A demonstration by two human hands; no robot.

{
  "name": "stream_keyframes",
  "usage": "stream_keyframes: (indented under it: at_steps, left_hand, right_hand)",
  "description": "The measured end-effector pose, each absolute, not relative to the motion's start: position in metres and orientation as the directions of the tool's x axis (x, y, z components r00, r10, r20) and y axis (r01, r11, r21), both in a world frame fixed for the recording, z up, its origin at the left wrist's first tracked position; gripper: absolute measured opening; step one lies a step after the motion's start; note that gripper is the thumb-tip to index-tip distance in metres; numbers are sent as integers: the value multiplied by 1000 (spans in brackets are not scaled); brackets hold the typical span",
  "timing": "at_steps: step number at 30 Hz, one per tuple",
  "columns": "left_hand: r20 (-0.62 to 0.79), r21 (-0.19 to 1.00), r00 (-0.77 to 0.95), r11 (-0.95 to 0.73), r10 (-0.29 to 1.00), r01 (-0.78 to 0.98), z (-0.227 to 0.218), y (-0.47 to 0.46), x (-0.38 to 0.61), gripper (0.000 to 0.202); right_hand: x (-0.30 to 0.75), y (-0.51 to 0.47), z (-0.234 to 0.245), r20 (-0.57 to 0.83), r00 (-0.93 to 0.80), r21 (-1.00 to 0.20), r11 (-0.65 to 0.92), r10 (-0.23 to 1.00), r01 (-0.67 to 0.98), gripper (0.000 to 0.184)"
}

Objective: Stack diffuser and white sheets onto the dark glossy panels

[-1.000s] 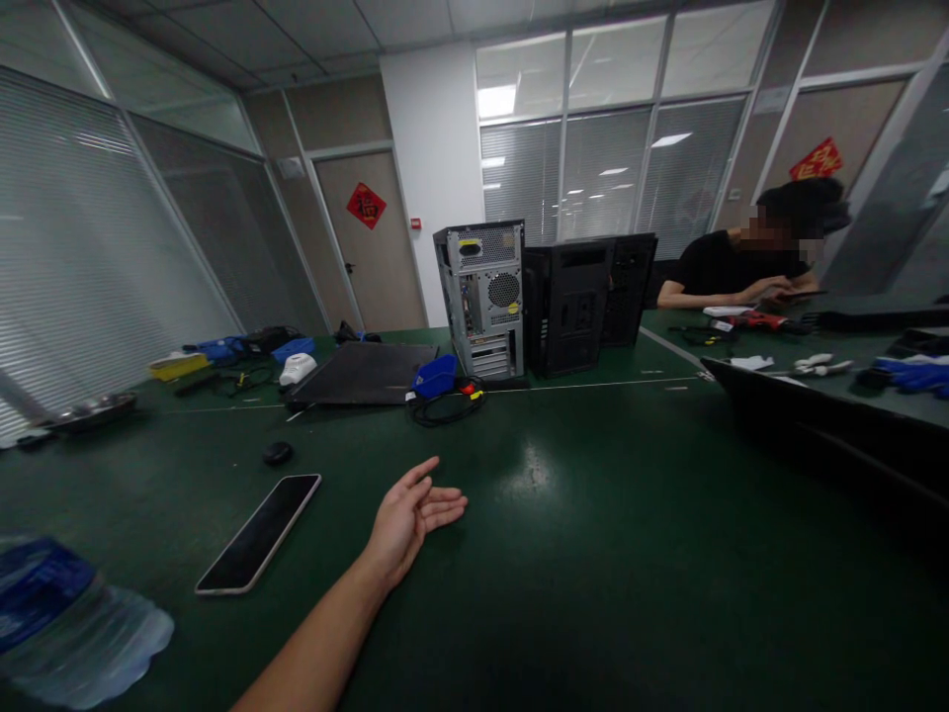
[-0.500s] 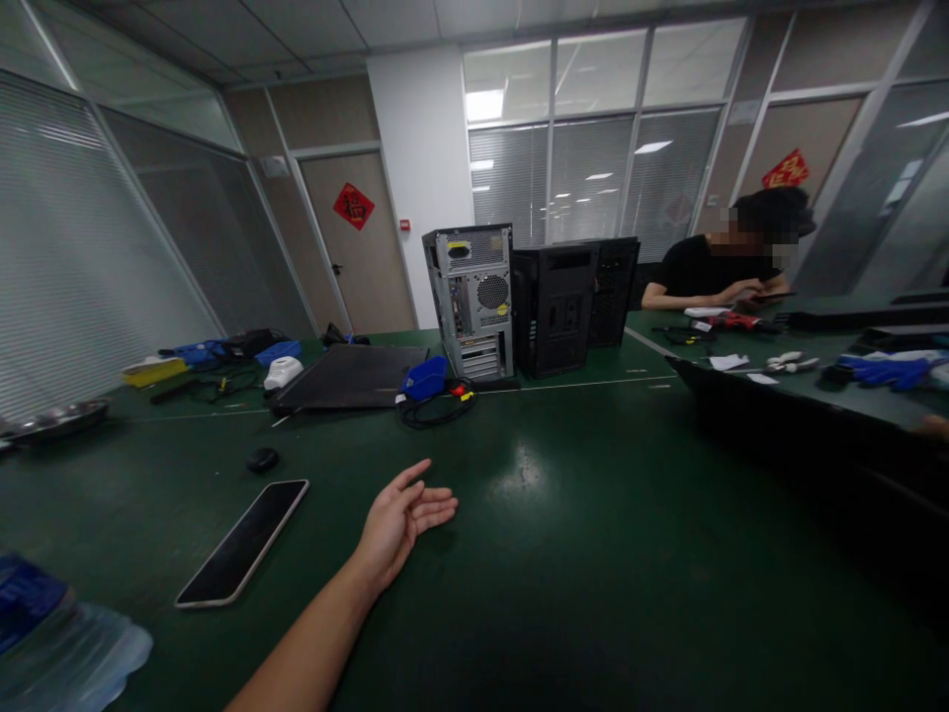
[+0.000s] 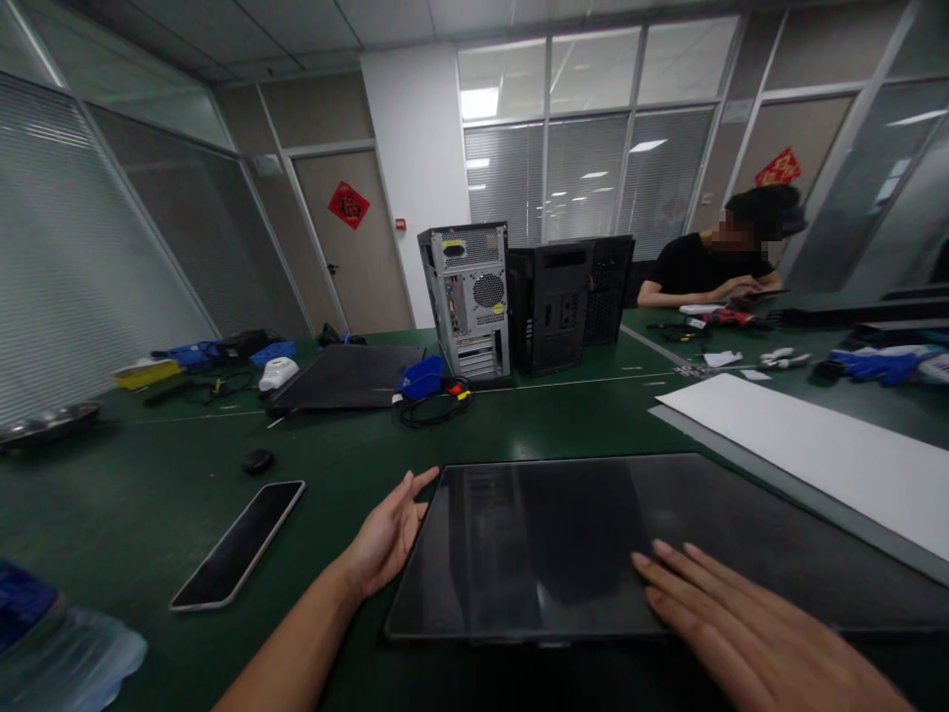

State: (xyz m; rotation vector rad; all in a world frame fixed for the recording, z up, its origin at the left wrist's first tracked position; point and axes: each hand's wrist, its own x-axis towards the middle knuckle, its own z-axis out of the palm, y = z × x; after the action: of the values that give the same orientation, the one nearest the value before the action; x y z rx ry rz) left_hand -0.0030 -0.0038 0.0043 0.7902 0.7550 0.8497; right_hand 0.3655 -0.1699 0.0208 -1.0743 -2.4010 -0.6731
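Note:
A dark glossy flat panel (image 3: 563, 534) lies on the green table in front of me. My right hand (image 3: 741, 633) rests flat on its near right part, fingers stretched out. My left hand (image 3: 389, 534) is open, palm turned toward the panel's left edge and touching or nearly touching it. A phone (image 3: 238, 544) lies face up to the left of my left hand.
A white sheet (image 3: 808, 450) lies at the right. Grey (image 3: 467, 297) and black (image 3: 563, 302) computer cases stand at the back centre, with a blue tray and cables (image 3: 426, 388) and another dark panel (image 3: 345, 376). A person sits at the far right. A water bottle (image 3: 51, 643) lies near left.
The dark panel has come in from the right and now lies flat before me, with my right hand on it. My left hand has turned to meet its left edge.

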Motion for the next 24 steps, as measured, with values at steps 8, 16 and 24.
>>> stream_keyframes:
  at_steps: [8,16,24]
  left_hand:
    - [-180,917,99,204,979,-342,-12,13,-13,82]
    - [-171,902,87,192,981,-387,-16,19,-15,73]
    - [-186,890,119,218,975,-400,-19,21,-16,71]
  right_hand:
    - [363,-86,8,282,-621,68,630,732,774,44]
    - [522,-9,-17,427,313,-22,-337,848,941,68]
    - [565,-18,-43,264,455,-47,-460,851,887,56]
